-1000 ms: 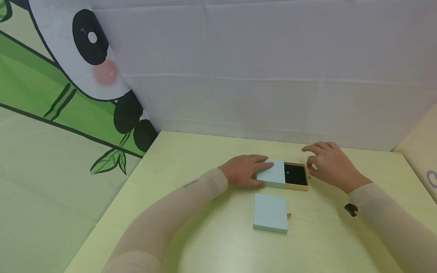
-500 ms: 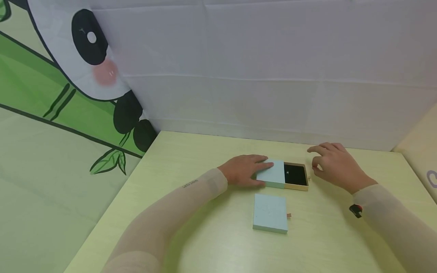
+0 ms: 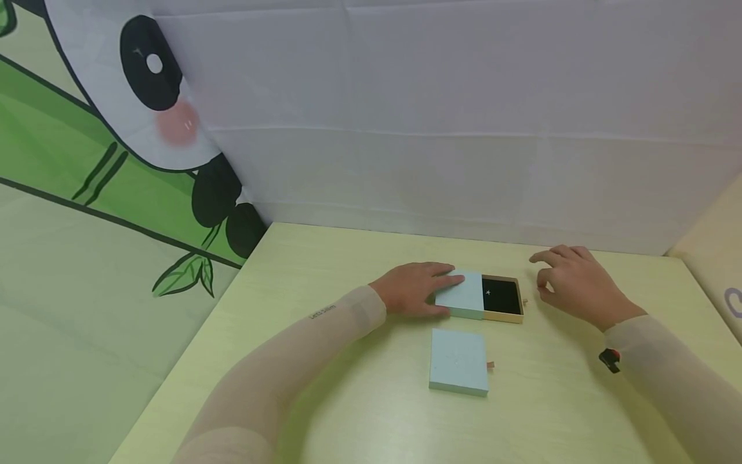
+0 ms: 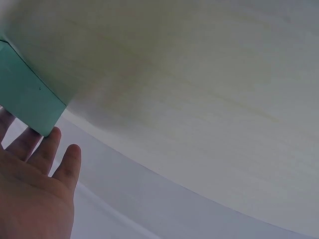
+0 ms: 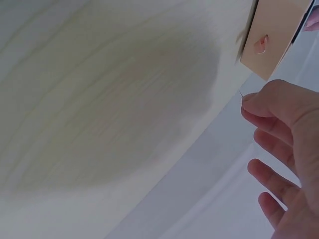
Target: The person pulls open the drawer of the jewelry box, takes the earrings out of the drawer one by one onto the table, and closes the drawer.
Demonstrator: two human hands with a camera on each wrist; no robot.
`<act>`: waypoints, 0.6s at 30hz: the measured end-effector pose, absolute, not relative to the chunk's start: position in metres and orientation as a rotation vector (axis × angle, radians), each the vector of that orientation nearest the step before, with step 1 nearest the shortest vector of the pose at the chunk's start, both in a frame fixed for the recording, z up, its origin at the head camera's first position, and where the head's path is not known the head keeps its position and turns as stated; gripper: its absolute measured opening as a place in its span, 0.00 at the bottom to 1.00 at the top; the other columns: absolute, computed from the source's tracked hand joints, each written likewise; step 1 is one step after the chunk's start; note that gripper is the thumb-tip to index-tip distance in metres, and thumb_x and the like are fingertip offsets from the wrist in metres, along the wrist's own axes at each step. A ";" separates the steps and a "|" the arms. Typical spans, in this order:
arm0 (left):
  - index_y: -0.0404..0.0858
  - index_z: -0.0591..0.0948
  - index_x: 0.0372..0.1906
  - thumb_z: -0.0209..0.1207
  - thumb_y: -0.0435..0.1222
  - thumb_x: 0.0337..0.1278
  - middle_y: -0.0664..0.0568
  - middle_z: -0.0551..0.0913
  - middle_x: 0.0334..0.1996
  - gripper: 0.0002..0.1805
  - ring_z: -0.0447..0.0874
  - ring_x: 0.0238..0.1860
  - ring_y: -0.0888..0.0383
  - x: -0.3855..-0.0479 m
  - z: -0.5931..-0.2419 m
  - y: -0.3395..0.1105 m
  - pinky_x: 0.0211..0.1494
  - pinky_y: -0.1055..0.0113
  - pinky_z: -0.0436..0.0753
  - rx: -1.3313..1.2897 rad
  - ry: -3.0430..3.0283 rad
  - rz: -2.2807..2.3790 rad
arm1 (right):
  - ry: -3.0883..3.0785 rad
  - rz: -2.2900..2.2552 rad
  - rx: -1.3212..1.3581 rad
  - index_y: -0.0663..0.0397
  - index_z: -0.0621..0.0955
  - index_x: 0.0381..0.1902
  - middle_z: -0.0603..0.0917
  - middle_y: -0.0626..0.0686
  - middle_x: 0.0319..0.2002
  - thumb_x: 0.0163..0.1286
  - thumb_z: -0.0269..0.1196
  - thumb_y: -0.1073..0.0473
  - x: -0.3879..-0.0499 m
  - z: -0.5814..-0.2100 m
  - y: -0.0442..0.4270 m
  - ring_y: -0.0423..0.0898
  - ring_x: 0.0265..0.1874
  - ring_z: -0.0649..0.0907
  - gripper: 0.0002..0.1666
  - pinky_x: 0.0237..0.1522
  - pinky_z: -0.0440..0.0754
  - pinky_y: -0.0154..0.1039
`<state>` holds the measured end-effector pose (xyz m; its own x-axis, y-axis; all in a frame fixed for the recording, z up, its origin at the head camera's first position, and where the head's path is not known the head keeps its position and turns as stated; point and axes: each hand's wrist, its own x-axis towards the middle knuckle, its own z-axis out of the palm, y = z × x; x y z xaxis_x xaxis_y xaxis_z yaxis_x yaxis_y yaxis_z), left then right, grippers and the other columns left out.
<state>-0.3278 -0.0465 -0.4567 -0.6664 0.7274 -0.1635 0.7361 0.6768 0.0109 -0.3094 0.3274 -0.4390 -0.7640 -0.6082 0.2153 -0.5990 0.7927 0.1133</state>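
Note:
A pale blue drawer-style jewelry box (image 3: 464, 295) lies on the table, its tray (image 3: 502, 296) pulled partway out to the right. Black lining with a tiny star-shaped piece (image 3: 488, 293) fills the tray. My left hand (image 3: 408, 289) rests on the sleeve's left end, fingers mostly straight, thumb by the near side. In the left wrist view the fingertips (image 4: 52, 135) touch the green-looking box end. To the right of the tray my right hand (image 3: 580, 283) is raised, thumb and forefinger pinching a thin pin-like piece (image 5: 241, 93); most of it is hidden by the fingertips.
A second pale blue box (image 3: 458, 362) lies closed nearer the person, with a small pink ribbon tab (image 3: 491, 365) on its right. The tray's own pull tab (image 5: 260, 45) shows in the right wrist view. A white cloth wall (image 3: 406, 180) stands behind the table (image 3: 348, 251).
My right hand has moved a little to the right, away from the tray's end, still pinching the thin piece. The left hand and both boxes have stayed in place.

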 end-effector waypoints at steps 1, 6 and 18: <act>0.62 0.60 0.99 0.56 0.68 0.89 0.56 0.63 0.98 0.45 0.64 0.97 0.53 -0.328 -0.457 -0.047 0.99 0.56 0.70 1.202 2.735 -0.086 | -2.746 -0.058 0.936 0.45 0.93 0.28 0.95 0.63 0.64 0.67 0.84 0.64 -0.309 -0.440 0.328 0.70 0.67 0.88 0.11 0.69 0.86 0.71; 0.62 0.60 0.99 0.56 0.67 0.89 0.55 0.63 0.98 0.45 0.64 0.97 0.53 -0.328 -0.457 -0.047 0.99 0.55 0.70 1.198 2.733 -0.083 | -2.762 -0.065 0.932 0.44 0.93 0.28 0.95 0.63 0.64 0.67 0.84 0.64 -0.309 -0.443 0.334 0.69 0.67 0.88 0.12 0.69 0.86 0.72; 0.61 0.60 0.99 0.57 0.67 0.89 0.55 0.62 0.98 0.45 0.63 0.98 0.53 -0.327 -0.456 -0.046 0.99 0.55 0.70 1.193 2.726 -0.066 | -2.803 -0.049 0.921 0.43 0.92 0.27 0.95 0.63 0.63 0.69 0.81 0.65 -0.308 -0.450 0.341 0.70 0.66 0.89 0.13 0.69 0.85 0.73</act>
